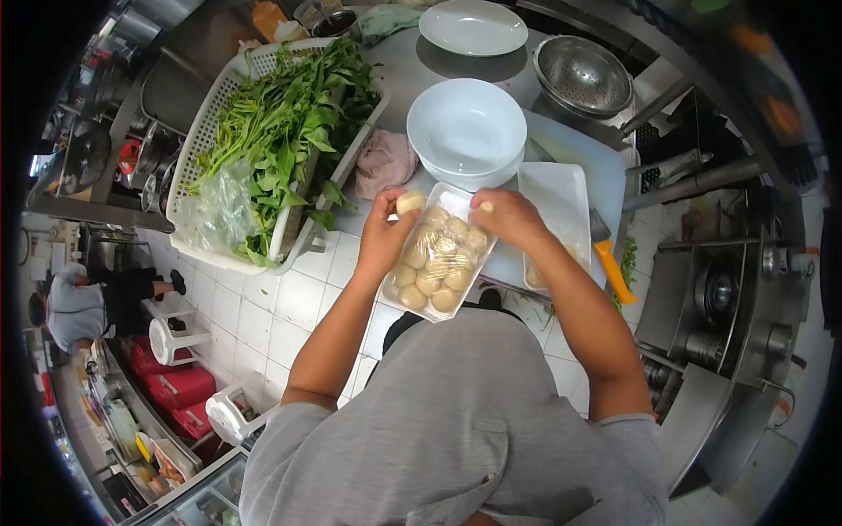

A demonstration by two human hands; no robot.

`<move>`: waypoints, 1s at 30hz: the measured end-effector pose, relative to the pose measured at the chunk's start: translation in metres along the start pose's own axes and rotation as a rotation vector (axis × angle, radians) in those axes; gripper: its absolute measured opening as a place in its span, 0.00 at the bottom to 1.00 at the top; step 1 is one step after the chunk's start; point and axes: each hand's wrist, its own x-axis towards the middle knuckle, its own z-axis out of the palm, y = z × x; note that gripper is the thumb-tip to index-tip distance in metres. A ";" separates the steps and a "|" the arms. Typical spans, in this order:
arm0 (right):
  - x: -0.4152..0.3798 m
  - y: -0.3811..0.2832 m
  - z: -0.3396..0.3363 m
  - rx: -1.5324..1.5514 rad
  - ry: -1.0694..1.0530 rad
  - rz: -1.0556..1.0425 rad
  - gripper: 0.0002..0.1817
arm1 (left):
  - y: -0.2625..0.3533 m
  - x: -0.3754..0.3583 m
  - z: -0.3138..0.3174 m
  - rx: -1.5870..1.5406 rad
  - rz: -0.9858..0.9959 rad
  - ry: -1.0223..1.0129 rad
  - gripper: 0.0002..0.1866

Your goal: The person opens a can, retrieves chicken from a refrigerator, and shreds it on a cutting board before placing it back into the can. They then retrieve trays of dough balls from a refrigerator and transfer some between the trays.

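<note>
A white tray [474, 291] of pale round meatballs [429, 280], partly covered with clear plastic wrap, is in front of me at the table's near edge. My left hand [383, 230] is closed at the tray's upper left corner, with a pale meatball [410, 203] between thumb and fingers. At the upper right corner my right hand [511, 216] is also closed, pinching a small pale piece [487, 207] of the same colour. Just right of it lies a second white tray [554, 195]; several pale balls show at its lower end, partly hidden by my right forearm.
Beyond the tray stand white bowls [465, 131], a platter [474, 28] and a steel colander [583, 77]. A yellow-handled knife [614, 270] lies by the cutting board's [605, 167] right edge. Left are a pink cloth [386, 163] and a basket [186, 188] of greens. A person [79, 307] is far left.
</note>
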 end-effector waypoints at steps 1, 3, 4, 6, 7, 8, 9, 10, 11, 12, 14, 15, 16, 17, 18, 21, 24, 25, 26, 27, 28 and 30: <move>-0.001 -0.004 -0.006 -0.002 -0.001 0.002 0.16 | 0.002 -0.006 -0.002 0.045 -0.023 -0.010 0.16; -0.004 -0.006 -0.014 -0.231 -0.332 -0.070 0.18 | 0.000 -0.020 -0.003 0.055 -0.013 -0.023 0.16; -0.006 -0.006 -0.011 -0.232 -0.323 -0.054 0.18 | -0.001 -0.025 -0.002 0.067 0.004 -0.042 0.16; -0.011 -0.012 -0.002 -0.379 -0.259 -0.084 0.21 | -0.008 -0.034 0.002 0.038 -0.013 -0.053 0.16; -0.015 -0.019 0.000 -0.379 -0.237 -0.031 0.25 | -0.011 -0.036 0.004 0.024 -0.039 -0.040 0.16; -0.017 -0.027 -0.002 -0.376 -0.242 0.020 0.25 | -0.012 -0.036 0.006 0.008 -0.025 -0.069 0.16; -0.018 -0.026 0.001 -0.353 -0.225 0.000 0.24 | -0.013 -0.036 0.006 0.033 -0.046 -0.049 0.16; -0.022 -0.025 0.002 -0.324 -0.214 0.007 0.23 | -0.013 -0.036 0.006 0.061 -0.068 -0.024 0.15; -0.026 -0.025 0.003 -0.292 -0.208 0.009 0.23 | -0.013 -0.034 0.007 0.056 -0.063 -0.039 0.15; -0.029 -0.025 0.004 -0.293 -0.198 0.019 0.23 | -0.013 -0.032 0.007 0.131 -0.035 -0.036 0.15; -0.032 -0.024 0.006 -0.319 -0.163 0.058 0.21 | -0.008 -0.030 0.008 0.279 0.012 -0.041 0.15; -0.032 -0.023 0.005 -0.317 -0.158 0.064 0.21 | -0.006 -0.029 0.008 0.279 0.015 -0.050 0.15; -0.033 -0.022 0.005 -0.324 -0.190 0.052 0.21 | -0.005 -0.028 0.008 0.316 0.014 -0.054 0.15; -0.033 -0.021 0.003 -0.330 -0.223 0.038 0.21 | -0.004 -0.027 0.009 0.353 0.014 -0.058 0.15; -0.033 -0.021 0.000 -0.327 -0.218 0.041 0.21 | -0.004 -0.027 0.010 0.356 0.017 -0.063 0.15; -0.035 -0.018 0.001 -0.304 -0.214 -0.050 0.20 | -0.005 -0.028 0.012 0.391 0.053 -0.057 0.15; -0.043 -0.009 0.018 -0.336 -0.083 -0.137 0.21 | -0.001 -0.028 0.015 0.388 0.056 -0.044 0.14; -0.049 -0.007 0.021 -0.302 0.036 -0.193 0.21 | 0.002 -0.028 0.016 0.383 0.043 -0.039 0.14; -0.055 -0.005 0.025 -0.266 0.153 -0.248 0.21 | 0.004 -0.029 0.017 0.379 0.027 -0.034 0.14; -0.057 -0.004 0.028 -0.265 0.148 -0.247 0.21 | 0.004 -0.029 0.018 0.378 0.022 -0.034 0.14; -0.059 -0.004 0.031 -0.269 0.201 -0.231 0.21 | 0.005 -0.028 0.018 0.401 0.037 -0.032 0.14; -0.062 -0.003 0.038 -0.267 0.258 -0.212 0.20 | 0.004 -0.027 0.016 0.429 0.053 -0.035 0.14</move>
